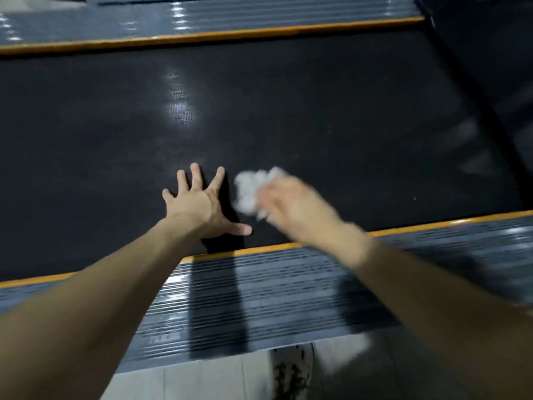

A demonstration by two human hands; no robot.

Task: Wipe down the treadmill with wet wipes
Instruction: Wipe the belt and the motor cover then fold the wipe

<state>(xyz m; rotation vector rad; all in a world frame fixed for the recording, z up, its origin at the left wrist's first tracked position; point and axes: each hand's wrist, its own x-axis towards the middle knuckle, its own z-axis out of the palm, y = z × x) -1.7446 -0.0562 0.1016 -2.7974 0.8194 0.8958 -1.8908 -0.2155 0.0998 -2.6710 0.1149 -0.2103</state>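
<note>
Single head view, looking steeply down, close over treadmill belt (288, 111)

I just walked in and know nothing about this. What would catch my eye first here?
The two bare hands near the middle stand out: the left hand lies spread flat on the black treadmill belt, and the right hand, blurred, grips a crumpled white wipe just beside it. Next come the orange stripes that edge the belt, far and near.
</note>
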